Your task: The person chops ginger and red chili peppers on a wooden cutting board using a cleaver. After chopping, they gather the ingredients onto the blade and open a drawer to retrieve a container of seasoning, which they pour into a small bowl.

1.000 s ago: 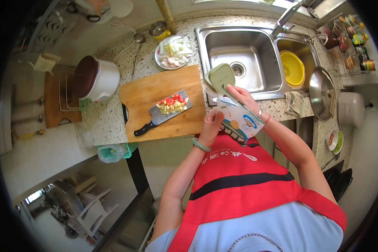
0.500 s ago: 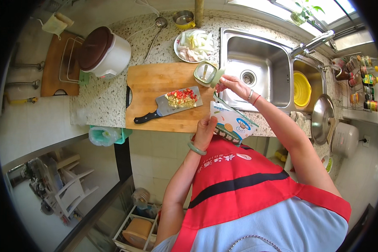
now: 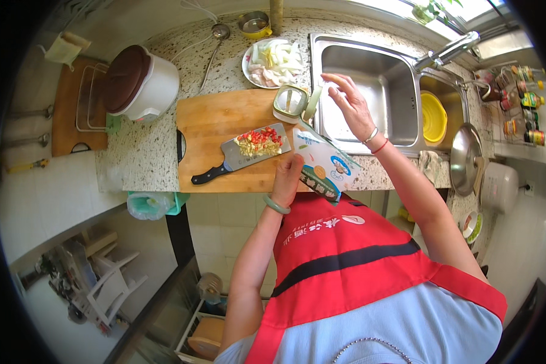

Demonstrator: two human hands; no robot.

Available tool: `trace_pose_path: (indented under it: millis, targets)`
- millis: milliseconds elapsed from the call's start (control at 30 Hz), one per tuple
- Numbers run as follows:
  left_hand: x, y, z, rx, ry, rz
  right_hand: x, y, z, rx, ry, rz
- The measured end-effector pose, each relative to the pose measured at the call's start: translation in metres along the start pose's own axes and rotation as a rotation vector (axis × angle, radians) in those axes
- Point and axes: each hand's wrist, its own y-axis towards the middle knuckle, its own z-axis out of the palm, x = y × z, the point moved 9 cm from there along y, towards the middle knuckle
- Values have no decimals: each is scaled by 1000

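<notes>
My left hand [image 3: 288, 179] grips a printed plastic packet [image 3: 325, 162], white with blue and green, holding it tilted at the front edge of the counter. My right hand [image 3: 353, 109] is raised over the left edge of the sink, fingers stretched out and nothing in them. Just left of it stands a square jar [image 3: 290, 102] with white contents and a pale green lid [image 3: 313, 102] swung up. On the wooden cutting board [image 3: 209, 121], a cleaver [image 3: 239, 156] lies flat, bearing chopped red and pale yellow pieces [image 3: 261, 143].
Behind the board sits a plate [image 3: 246, 68] of sliced pale food. A rice cooker [image 3: 155, 85] stands at left, near a ladle [image 3: 219, 31]. To the right are a steel sink [image 3: 376, 79], a yellow basket [image 3: 432, 118] and a spice rack [image 3: 522, 109].
My right hand has come away from the jar's lid, and its fingers have spread. My left hand keeps hold of the packet. The whole view has shifted slightly.
</notes>
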Motion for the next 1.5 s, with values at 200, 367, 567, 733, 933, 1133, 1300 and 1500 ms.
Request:
trace_pose_path:
  millis: [200,367,567,733,933,1133,1300,1500]
  targets:
    - [-14,25,-12,120,47,-133,67,5,10,24,-479,-305]
    - [-27,42,-15,221,5,-245,98,-12,-20,-117,-302,-99]
    - [-13,40,-19,356,-35,-451,76,0,21,178,-177,514]
    - [-14,32,-10,335,-145,-586,64,25,36,332,-311,645]
    - [-30,23,11,278,-321,-707,64,59,42,383,-625,516]
    - [-22,19,9,270,-384,-829,44,79,53,400,-854,506]
    - [-21,16,10,261,-428,-905,24,84,63,517,-925,601]
    - [-26,12,15,288,-436,-962,11,91,74,640,-959,639]
